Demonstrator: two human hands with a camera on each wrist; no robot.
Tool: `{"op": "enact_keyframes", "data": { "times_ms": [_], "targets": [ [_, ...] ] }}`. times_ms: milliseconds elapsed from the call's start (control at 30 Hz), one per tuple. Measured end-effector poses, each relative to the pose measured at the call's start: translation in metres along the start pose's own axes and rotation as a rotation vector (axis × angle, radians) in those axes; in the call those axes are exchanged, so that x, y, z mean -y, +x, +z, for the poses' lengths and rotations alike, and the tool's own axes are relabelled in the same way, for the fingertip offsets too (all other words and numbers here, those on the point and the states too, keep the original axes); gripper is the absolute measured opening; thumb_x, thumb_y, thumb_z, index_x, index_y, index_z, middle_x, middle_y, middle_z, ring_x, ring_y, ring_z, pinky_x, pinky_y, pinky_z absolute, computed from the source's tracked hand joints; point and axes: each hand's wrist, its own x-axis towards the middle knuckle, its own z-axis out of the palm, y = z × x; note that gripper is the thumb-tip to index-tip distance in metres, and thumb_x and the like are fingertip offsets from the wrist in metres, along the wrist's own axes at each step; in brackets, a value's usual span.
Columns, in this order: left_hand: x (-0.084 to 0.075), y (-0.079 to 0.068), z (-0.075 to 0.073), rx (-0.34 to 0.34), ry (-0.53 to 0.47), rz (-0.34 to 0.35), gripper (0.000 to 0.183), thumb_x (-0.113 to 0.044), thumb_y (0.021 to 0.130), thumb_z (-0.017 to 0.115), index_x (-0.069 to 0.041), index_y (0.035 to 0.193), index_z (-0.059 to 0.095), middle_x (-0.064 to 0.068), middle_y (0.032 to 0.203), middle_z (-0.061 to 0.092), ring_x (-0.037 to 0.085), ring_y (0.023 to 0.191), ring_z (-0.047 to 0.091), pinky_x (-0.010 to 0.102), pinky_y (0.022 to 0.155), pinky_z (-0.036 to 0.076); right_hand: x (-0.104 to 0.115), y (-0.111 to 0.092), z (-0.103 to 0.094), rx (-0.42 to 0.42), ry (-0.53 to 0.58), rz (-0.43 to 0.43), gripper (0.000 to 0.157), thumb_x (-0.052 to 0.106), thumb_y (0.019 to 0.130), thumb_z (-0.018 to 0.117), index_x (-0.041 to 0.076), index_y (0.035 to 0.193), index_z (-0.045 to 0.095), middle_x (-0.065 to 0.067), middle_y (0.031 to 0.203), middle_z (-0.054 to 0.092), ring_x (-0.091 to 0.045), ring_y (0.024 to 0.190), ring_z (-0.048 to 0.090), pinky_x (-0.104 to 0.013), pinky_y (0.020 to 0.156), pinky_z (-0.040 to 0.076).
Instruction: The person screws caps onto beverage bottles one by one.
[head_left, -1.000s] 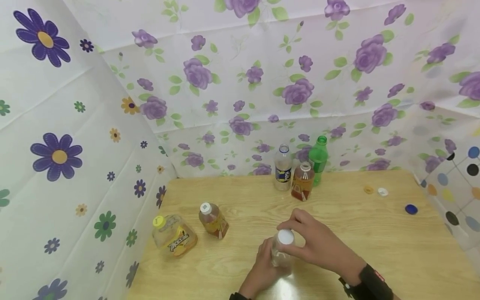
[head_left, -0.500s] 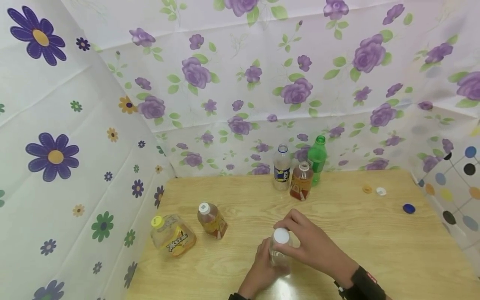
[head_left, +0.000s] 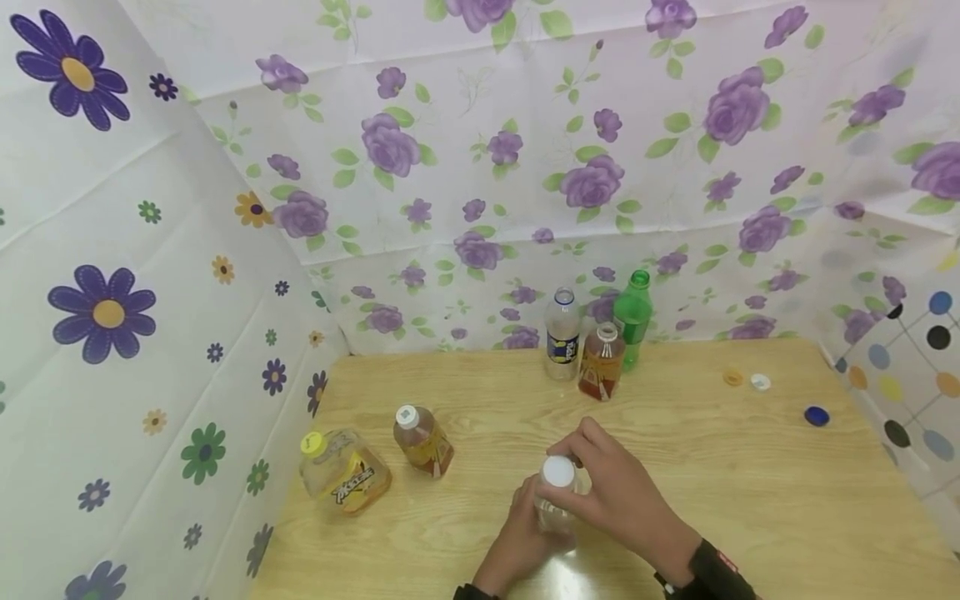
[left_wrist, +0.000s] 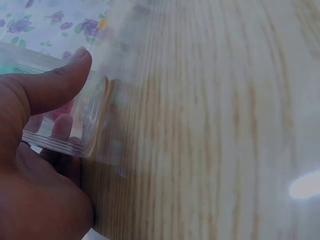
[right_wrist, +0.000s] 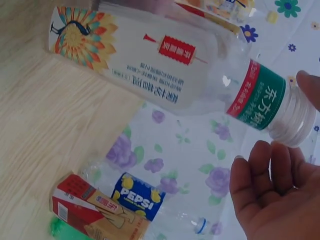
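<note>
In the head view, my left hand [head_left: 519,540] grips the body of a clear plastic bottle [head_left: 553,518] standing near the table's front. A white cap [head_left: 558,472] sits at its top, pinched between the thumb and index finger of my right hand [head_left: 621,493]. The left wrist view has my left hand's thumb [left_wrist: 57,85] lying along the bottle's lower wall, fingers curled round the far side. From the right wrist, the bottle's label [right_wrist: 82,40] shows a peacock pattern, and a green and red band [right_wrist: 260,95] circles its shoulder below the clear neck.
Left stand a yellow-capped bottle [head_left: 348,475] and a white-capped amber bottle [head_left: 426,446]. At the back, uncapped, are a Pepsi bottle [head_left: 562,337], an amber bottle [head_left: 602,367] and a green bottle [head_left: 633,317]. Orange [head_left: 733,377], white [head_left: 761,382] and blue [head_left: 817,416] loose caps lie right.
The bottle and both hands have shifted slightly left in the head view, partly with the camera's own small drift. The right thumb and index finger stay at the cap.
</note>
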Motion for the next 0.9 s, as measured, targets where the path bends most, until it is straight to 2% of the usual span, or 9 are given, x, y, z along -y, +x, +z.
{"op": "enact_keyframes", "data": {
  "times_ms": [100,200,367,500,567,667,800,900],
  "targets": [
    [0.002,0.001,0.000,0.005,-0.012,-0.003,0.093,-0.020,0.080,0.088,-0.034,0.159,0.041,0.002,0.149,0.045,0.034,0.134,0.047,0.074,0.104,0.043,0.002,-0.003,0.003,0.007,0.026,0.038,0.033,0.042,0.091,0.086,0.024,0.111,0.067,0.016,0.103,0.044,-0.002,0.089,0.055,-0.024,0.072,0.055],
    [0.004,0.001,0.001,0.002,-0.019,0.015,0.092,-0.019,0.081,0.088,-0.036,0.158,0.042,0.000,0.150,0.045,0.032,0.135,0.045,0.073,0.104,0.043,0.001,-0.005,0.005,0.029,0.059,0.036,0.032,0.040,0.094,0.084,0.023,0.115,0.066,0.015,0.109,0.045,-0.003,0.092,0.055,-0.027,0.074,0.057],
    [0.005,0.002,0.002,-0.009,-0.026,0.034,0.092,-0.021,0.082,0.090,-0.037,0.158,0.041,-0.002,0.151,0.045,0.030,0.135,0.045,0.071,0.105,0.044,-0.003,-0.007,0.004,0.060,0.095,-0.012,0.035,0.040,0.098,0.079,0.027,0.127,0.065,0.016,0.121,0.049,-0.004,0.100,0.057,-0.032,0.081,0.060],
    [0.005,0.002,0.002,-0.006,-0.022,0.024,0.093,-0.022,0.082,0.090,-0.037,0.159,0.040,-0.004,0.151,0.046,0.028,0.133,0.045,0.068,0.104,0.045,-0.008,-0.009,0.001,0.070,0.090,-0.096,0.044,0.032,0.100,0.078,0.026,0.141,0.064,0.011,0.130,0.051,-0.007,0.107,0.058,-0.032,0.083,0.060],
    [0.004,0.002,0.002,-0.008,-0.013,0.024,0.094,-0.022,0.082,0.090,-0.037,0.159,0.040,-0.005,0.150,0.046,0.027,0.133,0.044,0.068,0.105,0.045,-0.008,-0.010,-0.001,0.058,0.092,-0.125,0.047,0.027,0.099,0.079,0.023,0.144,0.064,0.010,0.128,0.052,-0.007,0.105,0.057,-0.030,0.082,0.058],
    [0.003,0.002,0.003,-0.013,0.001,0.024,0.094,-0.021,0.080,0.090,-0.037,0.159,0.041,-0.007,0.149,0.047,0.028,0.135,0.044,0.068,0.105,0.045,-0.006,-0.011,-0.001,0.013,0.096,-0.147,0.047,0.022,0.095,0.083,0.023,0.140,0.067,0.011,0.116,0.051,-0.008,0.097,0.054,-0.028,0.079,0.053],
    [0.004,0.002,0.003,-0.008,0.014,0.017,0.096,-0.021,0.080,0.088,-0.041,0.159,0.039,-0.009,0.151,0.045,0.028,0.136,0.041,0.070,0.105,0.045,-0.001,-0.009,0.001,-0.014,0.091,-0.117,0.043,0.021,0.094,0.084,0.024,0.134,0.068,0.011,0.105,0.044,-0.007,0.088,0.048,-0.024,0.074,0.048],
    [0.005,0.005,0.004,-0.006,0.040,0.025,0.099,-0.019,0.080,0.087,-0.042,0.161,0.035,-0.006,0.153,0.043,0.028,0.137,0.039,0.068,0.104,0.045,0.000,-0.007,0.002,-0.018,0.085,-0.065,0.039,0.019,0.095,0.083,0.019,0.132,0.069,0.008,0.102,0.041,-0.005,0.087,0.048,-0.024,0.073,0.051]
  ]
}}
